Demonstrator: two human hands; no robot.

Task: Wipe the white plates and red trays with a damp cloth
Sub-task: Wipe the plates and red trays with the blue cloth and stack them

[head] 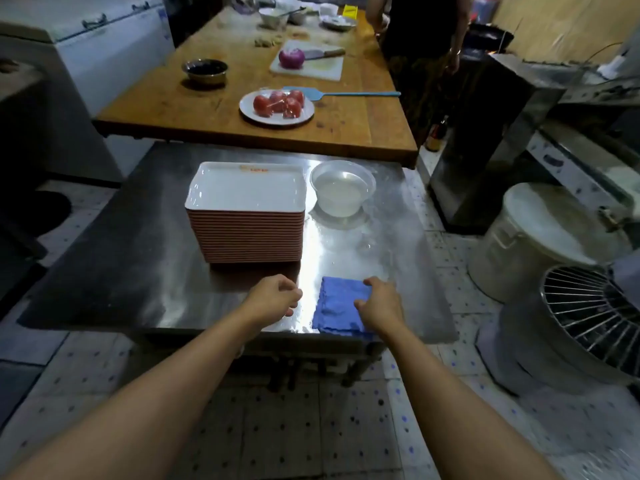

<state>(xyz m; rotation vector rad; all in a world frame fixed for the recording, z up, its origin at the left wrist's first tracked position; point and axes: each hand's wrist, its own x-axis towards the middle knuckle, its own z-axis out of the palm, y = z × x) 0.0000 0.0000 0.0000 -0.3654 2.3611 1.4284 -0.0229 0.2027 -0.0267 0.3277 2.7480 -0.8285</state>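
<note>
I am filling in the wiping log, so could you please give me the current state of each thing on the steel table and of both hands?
Stack of trays: piled upright, top one white side up, untouched.
Clear bowl: upright, holding water.
Blue cloth: folded flat on the steel table.
Right hand: resting on the cloth's right edge, not lifting it.
Left hand: loosely curled, empty.

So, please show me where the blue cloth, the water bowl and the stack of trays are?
blue cloth (337, 303): head view, middle of the fabric.
water bowl (343, 192): head view, water surface.
stack of trays (246, 237): head view, front side edges.
</note>
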